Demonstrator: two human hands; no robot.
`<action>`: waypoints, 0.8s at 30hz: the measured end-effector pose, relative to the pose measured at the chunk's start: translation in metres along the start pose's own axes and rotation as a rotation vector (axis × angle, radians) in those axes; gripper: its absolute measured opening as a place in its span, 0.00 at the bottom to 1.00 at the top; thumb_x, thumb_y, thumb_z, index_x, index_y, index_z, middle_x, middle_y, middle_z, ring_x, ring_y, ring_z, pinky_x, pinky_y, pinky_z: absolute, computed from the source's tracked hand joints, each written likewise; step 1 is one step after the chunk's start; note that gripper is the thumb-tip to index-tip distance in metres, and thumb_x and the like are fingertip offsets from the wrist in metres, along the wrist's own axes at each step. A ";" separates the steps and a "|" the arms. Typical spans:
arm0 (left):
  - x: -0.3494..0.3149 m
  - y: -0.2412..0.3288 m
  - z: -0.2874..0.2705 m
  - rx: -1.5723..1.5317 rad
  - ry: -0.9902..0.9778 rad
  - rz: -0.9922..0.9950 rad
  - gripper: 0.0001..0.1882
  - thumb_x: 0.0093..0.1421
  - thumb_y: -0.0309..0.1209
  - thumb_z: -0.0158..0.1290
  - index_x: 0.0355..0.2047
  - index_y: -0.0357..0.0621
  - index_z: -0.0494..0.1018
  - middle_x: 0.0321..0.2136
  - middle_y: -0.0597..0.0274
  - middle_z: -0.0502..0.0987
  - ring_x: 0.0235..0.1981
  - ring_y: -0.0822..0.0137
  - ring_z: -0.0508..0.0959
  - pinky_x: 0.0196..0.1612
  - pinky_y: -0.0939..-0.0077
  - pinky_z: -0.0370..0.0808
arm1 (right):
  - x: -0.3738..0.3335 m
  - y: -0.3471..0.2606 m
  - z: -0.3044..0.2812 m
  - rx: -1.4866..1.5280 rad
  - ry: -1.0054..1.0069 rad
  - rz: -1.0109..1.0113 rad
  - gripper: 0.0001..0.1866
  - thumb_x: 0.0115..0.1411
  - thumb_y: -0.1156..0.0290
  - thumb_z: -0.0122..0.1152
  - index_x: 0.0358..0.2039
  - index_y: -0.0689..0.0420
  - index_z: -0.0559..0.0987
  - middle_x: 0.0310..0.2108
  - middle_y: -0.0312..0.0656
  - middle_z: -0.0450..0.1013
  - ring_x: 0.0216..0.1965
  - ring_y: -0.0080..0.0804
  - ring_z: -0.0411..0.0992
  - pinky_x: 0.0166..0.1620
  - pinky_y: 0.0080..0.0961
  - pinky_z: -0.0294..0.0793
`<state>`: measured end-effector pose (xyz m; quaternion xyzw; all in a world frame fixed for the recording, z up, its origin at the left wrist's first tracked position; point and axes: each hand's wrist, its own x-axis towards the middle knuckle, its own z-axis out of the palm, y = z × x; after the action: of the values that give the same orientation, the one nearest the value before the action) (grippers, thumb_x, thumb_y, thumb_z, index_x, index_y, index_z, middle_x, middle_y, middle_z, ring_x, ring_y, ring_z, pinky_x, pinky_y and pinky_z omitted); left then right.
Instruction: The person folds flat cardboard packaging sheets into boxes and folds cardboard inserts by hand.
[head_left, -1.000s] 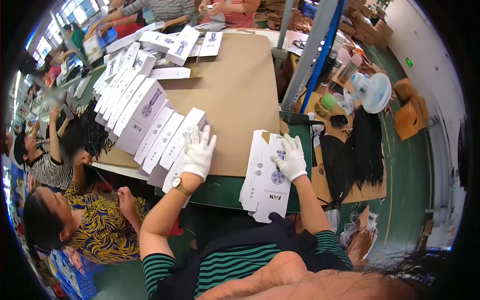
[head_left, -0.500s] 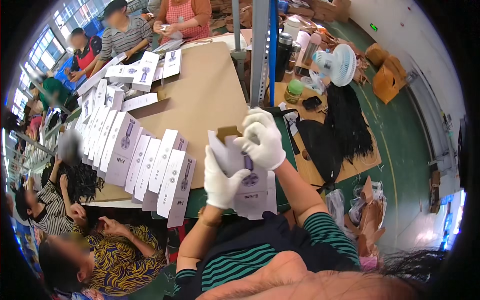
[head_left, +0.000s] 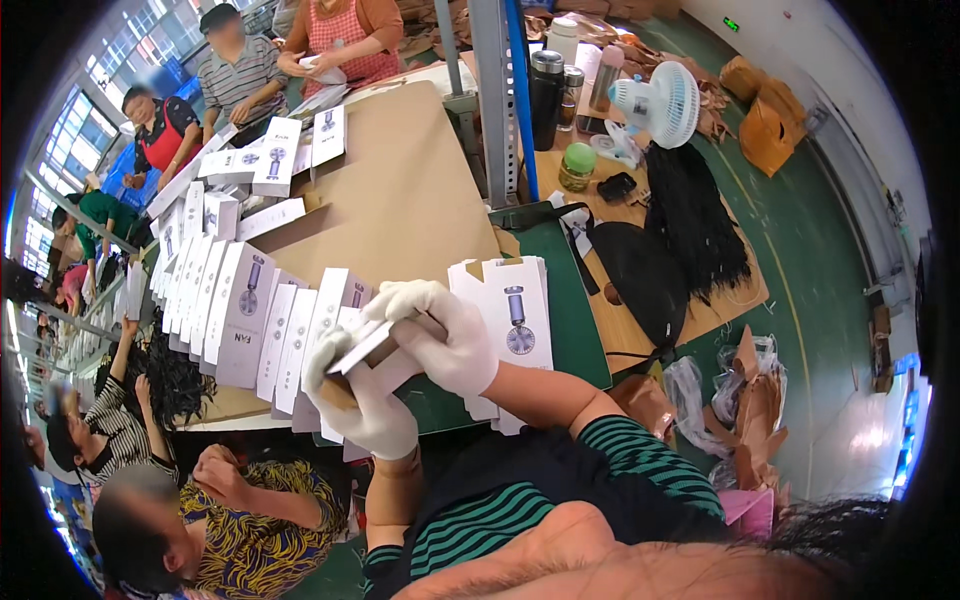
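1. Head view: a white carton [head_left: 396,372] is held above the near edge of the surface [head_left: 565,325], between the standing cartons [head_left: 238,335] and the flat pile [head_left: 522,300].
2. Both hands are clamped on it together: the left hand [head_left: 365,408] cups it from below, the right hand [head_left: 447,342] grips across the upper side.
3. Handled well, I judge, the left would steady the walls without squeezing while the right works the flap [head_left: 360,349] along its crease, keeping the card square.
4. Count: one carton in hand; one flat pile, its sheets impossible to tell; the standing cartons overlap too much for a sure number.
5. Farther off: one fan [head_left: 668,105], one green-lidded jar [head_left: 577,168], one black flask [head_left: 546,100].
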<state>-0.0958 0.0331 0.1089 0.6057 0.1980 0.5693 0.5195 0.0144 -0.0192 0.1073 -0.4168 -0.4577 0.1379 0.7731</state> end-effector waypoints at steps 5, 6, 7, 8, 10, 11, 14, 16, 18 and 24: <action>-0.008 0.019 0.004 0.523 -0.245 0.322 0.35 0.52 0.38 0.67 0.53 0.33 0.64 0.51 0.47 0.68 0.55 0.48 0.69 0.58 0.56 0.67 | 0.007 -0.009 -0.015 0.152 0.059 0.051 0.14 0.60 0.92 0.41 0.40 0.61 0.70 0.44 0.47 0.74 0.50 0.34 0.72 0.58 0.33 0.67; -0.007 0.008 -0.001 0.622 -0.269 0.495 0.39 0.46 0.42 0.70 0.52 0.33 0.65 0.50 0.48 0.69 0.54 0.48 0.70 0.56 0.57 0.69 | 0.007 -0.015 -0.017 0.256 0.089 0.159 0.12 0.61 0.91 0.41 0.40 0.60 0.69 0.44 0.48 0.74 0.52 0.38 0.72 0.60 0.37 0.67; -0.006 -0.007 -0.012 0.721 -0.291 0.671 0.44 0.41 0.46 0.73 0.52 0.33 0.66 0.50 0.49 0.70 0.52 0.47 0.72 0.54 0.59 0.70 | 0.005 -0.012 -0.019 0.215 0.006 0.124 0.18 0.61 0.90 0.41 0.49 0.61 0.68 0.49 0.51 0.72 0.54 0.40 0.71 0.60 0.37 0.66; -0.008 -0.014 -0.017 0.625 -0.279 0.552 0.42 0.39 0.46 0.74 0.48 0.33 0.69 0.48 0.50 0.71 0.49 0.48 0.74 0.51 0.60 0.72 | 0.004 -0.014 -0.018 0.190 -0.011 0.133 0.20 0.62 0.88 0.43 0.55 0.61 0.65 0.52 0.53 0.70 0.55 0.41 0.70 0.61 0.37 0.66; -0.004 -0.006 -0.031 0.627 -0.224 0.462 0.38 0.42 0.46 0.72 0.45 0.33 0.70 0.46 0.50 0.71 0.46 0.51 0.74 0.49 0.61 0.73 | 0.002 -0.021 -0.017 0.113 -0.146 0.041 0.30 0.65 0.75 0.54 0.66 0.59 0.57 0.60 0.58 0.64 0.60 0.47 0.66 0.63 0.39 0.61; 0.001 -0.006 -0.032 0.373 -0.118 0.356 0.38 0.38 0.46 0.74 0.43 0.33 0.71 0.44 0.50 0.71 0.46 0.53 0.74 0.49 0.61 0.73 | 0.004 -0.024 -0.018 0.032 -0.258 0.028 0.32 0.63 0.69 0.57 0.65 0.58 0.58 0.61 0.59 0.63 0.61 0.48 0.65 0.63 0.39 0.61; 0.011 0.008 -0.035 -0.019 -0.169 -0.013 0.14 0.41 0.21 0.52 0.32 0.34 0.70 0.36 0.55 0.71 0.39 0.62 0.71 0.47 0.70 0.69 | 0.007 -0.008 -0.020 -0.091 -0.387 -0.129 0.28 0.60 0.58 0.63 0.56 0.58 0.68 0.64 0.63 0.58 0.60 0.49 0.66 0.60 0.40 0.63; 0.012 -0.004 -0.050 -0.052 -0.268 -0.115 0.08 0.42 0.20 0.50 0.26 0.37 0.67 0.29 0.58 0.69 0.33 0.68 0.67 0.42 0.76 0.65 | -0.006 -0.003 -0.021 -0.010 -0.405 0.088 0.19 0.62 0.61 0.61 0.48 0.58 0.72 0.63 0.62 0.60 0.60 0.49 0.66 0.59 0.40 0.65; 0.011 -0.006 -0.047 -0.160 -0.248 -0.197 0.06 0.46 0.18 0.51 0.26 0.38 0.67 0.32 0.58 0.72 0.36 0.67 0.70 0.44 0.74 0.66 | -0.008 0.005 -0.014 0.107 -0.310 0.095 0.18 0.63 0.61 0.59 0.48 0.59 0.72 0.58 0.58 0.66 0.59 0.49 0.66 0.59 0.39 0.65; 0.008 -0.021 -0.054 -0.038 -0.211 -0.316 0.14 0.52 0.19 0.57 0.40 0.36 0.69 0.34 0.57 0.78 0.38 0.69 0.77 0.47 0.74 0.73 | -0.008 0.021 -0.020 0.018 -0.316 0.101 0.09 0.61 0.69 0.58 0.38 0.61 0.75 0.46 0.54 0.73 0.47 0.39 0.72 0.51 0.34 0.70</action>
<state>-0.1350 0.0692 0.0847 0.6135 0.2244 0.4176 0.6315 0.0298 -0.0212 0.0818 -0.4056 -0.5509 0.2446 0.6872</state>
